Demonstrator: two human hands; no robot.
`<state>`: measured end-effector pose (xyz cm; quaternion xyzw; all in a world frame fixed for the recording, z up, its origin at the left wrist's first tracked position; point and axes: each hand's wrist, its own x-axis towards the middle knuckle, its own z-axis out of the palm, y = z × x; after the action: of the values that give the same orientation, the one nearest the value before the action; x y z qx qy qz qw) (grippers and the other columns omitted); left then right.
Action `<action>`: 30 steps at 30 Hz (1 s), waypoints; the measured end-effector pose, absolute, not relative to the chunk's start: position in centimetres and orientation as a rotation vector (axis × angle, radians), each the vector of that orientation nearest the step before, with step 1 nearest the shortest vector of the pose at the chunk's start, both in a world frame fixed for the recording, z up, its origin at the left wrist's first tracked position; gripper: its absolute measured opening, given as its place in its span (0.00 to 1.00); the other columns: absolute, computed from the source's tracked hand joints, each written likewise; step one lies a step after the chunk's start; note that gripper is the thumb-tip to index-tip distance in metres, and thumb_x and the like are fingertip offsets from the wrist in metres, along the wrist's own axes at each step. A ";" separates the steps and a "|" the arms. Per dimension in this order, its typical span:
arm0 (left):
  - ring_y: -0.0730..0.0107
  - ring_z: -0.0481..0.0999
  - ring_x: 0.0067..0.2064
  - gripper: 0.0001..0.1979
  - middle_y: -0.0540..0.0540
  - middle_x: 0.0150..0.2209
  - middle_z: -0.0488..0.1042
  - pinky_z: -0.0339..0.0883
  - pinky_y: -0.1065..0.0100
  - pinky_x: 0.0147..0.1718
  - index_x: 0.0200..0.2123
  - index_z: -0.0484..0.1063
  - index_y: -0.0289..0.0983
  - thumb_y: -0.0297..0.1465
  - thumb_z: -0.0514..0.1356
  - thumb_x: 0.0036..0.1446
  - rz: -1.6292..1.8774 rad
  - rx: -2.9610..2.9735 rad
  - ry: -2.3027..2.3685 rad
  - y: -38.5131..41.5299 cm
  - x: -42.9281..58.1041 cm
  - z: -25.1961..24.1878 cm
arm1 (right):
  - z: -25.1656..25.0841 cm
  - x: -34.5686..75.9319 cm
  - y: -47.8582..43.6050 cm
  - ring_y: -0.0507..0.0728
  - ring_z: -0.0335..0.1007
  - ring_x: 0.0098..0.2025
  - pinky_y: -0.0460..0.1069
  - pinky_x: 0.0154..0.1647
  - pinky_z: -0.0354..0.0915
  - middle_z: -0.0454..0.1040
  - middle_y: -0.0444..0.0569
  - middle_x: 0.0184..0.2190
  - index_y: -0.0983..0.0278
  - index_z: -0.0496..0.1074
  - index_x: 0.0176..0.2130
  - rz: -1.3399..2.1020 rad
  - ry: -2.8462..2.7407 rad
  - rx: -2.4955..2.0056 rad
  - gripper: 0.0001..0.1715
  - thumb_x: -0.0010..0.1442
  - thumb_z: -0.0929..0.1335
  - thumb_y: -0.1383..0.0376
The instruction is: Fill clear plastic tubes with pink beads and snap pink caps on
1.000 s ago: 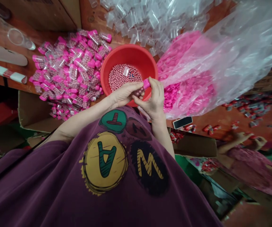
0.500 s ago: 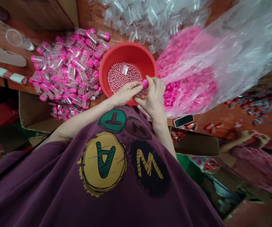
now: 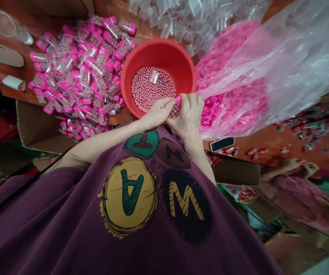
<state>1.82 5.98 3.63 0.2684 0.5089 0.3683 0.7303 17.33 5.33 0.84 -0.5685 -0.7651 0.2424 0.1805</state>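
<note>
Both of my hands meet at the near right rim of a red bowl (image 3: 164,51), closed around one small clear bottle (image 3: 175,111) with a pink cap (image 3: 178,101). My left hand (image 3: 158,114) pinches it from the left. The fingers of my right hand (image 3: 187,116) wrap the cap side, hiding part of the bottle. Inside the bowl lie pink beads (image 3: 147,89), with a clear empty container (image 3: 154,77) and a few dark bits on top. A heap of filled, pink-capped bottles (image 3: 81,72) lies left of the bowl.
Clear empty containers (image 3: 178,19) are piled behind the bowl. A plastic bag (image 3: 296,57) with pink caps (image 3: 233,103) lies at the right. A phone (image 3: 222,144) rests at the table edge. Cardboard boxes (image 3: 38,130) stand below the edge. Another person's hands (image 3: 302,166) are at far right.
The view has shifted a little, so the bowl and heaps appear higher. My hands stay together on the bottle, and my right fingers now cover more of the cap.
</note>
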 end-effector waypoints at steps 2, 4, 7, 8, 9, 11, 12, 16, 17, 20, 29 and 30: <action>0.74 0.72 0.31 0.17 0.52 0.28 0.71 0.71 0.70 0.38 0.28 0.71 0.36 0.25 0.62 0.74 0.808 0.601 1.145 6.0 1.8 3.2 | 0.9 17.0 5.2 0.78 0.66 0.66 0.83 0.70 0.65 0.73 0.62 0.55 0.66 0.75 0.59 0.710 -2.166 -1.628 0.26 0.68 0.73 0.54; 0.74 0.71 0.31 0.18 0.52 0.28 0.71 0.70 0.70 0.37 0.27 0.71 0.36 0.24 0.61 0.74 0.805 0.585 1.163 6.0 1.7 2.7 | 0.7 16.6 5.1 0.78 0.66 0.66 0.81 0.69 0.66 0.73 0.63 0.56 0.66 0.74 0.59 0.717 -2.179 -1.642 0.26 0.69 0.73 0.53; 0.75 0.71 0.31 0.18 0.51 0.27 0.72 0.70 0.71 0.37 0.28 0.71 0.36 0.25 0.59 0.76 0.818 0.496 1.164 6.1 1.5 1.9 | -0.1 16.2 5.0 0.77 0.66 0.67 0.80 0.70 0.66 0.72 0.62 0.59 0.65 0.72 0.63 0.697 -2.171 -1.663 0.33 0.67 0.74 0.50; 0.74 0.73 0.31 0.18 0.51 0.28 0.73 0.71 0.71 0.38 0.29 0.72 0.36 0.27 0.59 0.76 0.827 0.464 1.153 6.1 1.4 1.7 | -0.5 16.2 4.9 0.77 0.66 0.68 0.79 0.70 0.66 0.72 0.62 0.60 0.64 0.70 0.66 0.700 -2.156 -1.673 0.37 0.66 0.75 0.50; 0.74 0.74 0.32 0.17 0.50 0.28 0.75 0.72 0.71 0.38 0.29 0.73 0.36 0.29 0.60 0.76 0.834 0.437 1.133 6.2 1.3 1.5 | -0.8 16.2 4.9 0.77 0.65 0.69 0.79 0.70 0.65 0.71 0.62 0.62 0.63 0.68 0.68 0.709 -2.138 -1.680 0.40 0.65 0.75 0.49; 0.73 0.76 0.33 0.16 0.49 0.30 0.78 0.74 0.70 0.39 0.32 0.75 0.37 0.32 0.61 0.76 0.838 0.397 1.085 6.2 1.1 1.0 | -1.5 16.3 4.8 0.76 0.65 0.69 0.79 0.70 0.65 0.70 0.62 0.63 0.62 0.64 0.72 0.731 -2.104 -1.680 0.46 0.64 0.76 0.49; 0.72 0.78 0.33 0.15 0.48 0.30 0.79 0.74 0.70 0.39 0.32 0.76 0.37 0.33 0.62 0.75 0.831 0.379 1.065 6.3 1.0 0.7 | -1.8 16.4 4.7 0.76 0.65 0.69 0.78 0.71 0.65 0.70 0.63 0.63 0.62 0.63 0.72 0.737 -2.091 -1.674 0.46 0.64 0.76 0.49; 0.71 0.79 0.32 0.14 0.48 0.28 0.79 0.75 0.71 0.38 0.32 0.77 0.36 0.32 0.63 0.73 0.784 0.313 1.057 6.2 0.9 0.0 | -2.5 16.6 4.5 0.72 0.69 0.62 0.75 0.68 0.68 0.74 0.60 0.57 0.60 0.68 0.65 0.716 -2.099 -1.665 0.38 0.62 0.77 0.50; 0.72 0.79 0.31 0.13 0.48 0.27 0.79 0.75 0.71 0.37 0.32 0.77 0.36 0.31 0.63 0.72 0.774 0.307 1.066 6.1 0.9 -0.1 | -2.6 16.4 4.5 0.72 0.71 0.61 0.74 0.67 0.69 0.75 0.60 0.55 0.61 0.70 0.63 0.712 -2.115 -1.676 0.37 0.61 0.77 0.51; 0.74 0.77 0.29 0.12 0.49 0.27 0.79 0.73 0.72 0.35 0.33 0.78 0.35 0.30 0.62 0.72 0.745 0.298 1.124 6.1 0.4 -0.1 | -3.0 15.7 4.9 0.73 0.74 0.59 0.73 0.64 0.71 0.77 0.60 0.53 0.64 0.72 0.60 0.787 -2.151 -1.679 0.36 0.58 0.78 0.54; 0.67 0.84 0.39 0.18 0.47 0.36 0.83 0.81 0.65 0.43 0.52 0.81 0.38 0.44 0.71 0.67 0.892 0.647 1.422 8.1 -10.8 0.4 | -12.7 10.7 12.6 0.60 0.80 0.48 0.62 0.63 0.77 0.75 0.69 0.66 0.72 0.65 0.70 1.375 -1.895 -1.680 0.41 0.67 0.74 0.58; 0.66 0.85 0.41 0.20 0.46 0.37 0.84 0.81 0.64 0.44 0.54 0.80 0.38 0.46 0.70 0.68 0.907 0.682 1.418 8.2 -12.2 0.6 | -13.8 9.9 13.8 0.62 0.79 0.55 0.63 0.67 0.75 0.76 0.70 0.65 0.73 0.66 0.69 1.272 -1.845 -1.764 0.35 0.69 0.72 0.61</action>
<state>-12.19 8.20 0.61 0.2962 0.6154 0.3937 0.6153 9.93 13.83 -13.84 -0.6121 -0.6400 0.4414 0.1442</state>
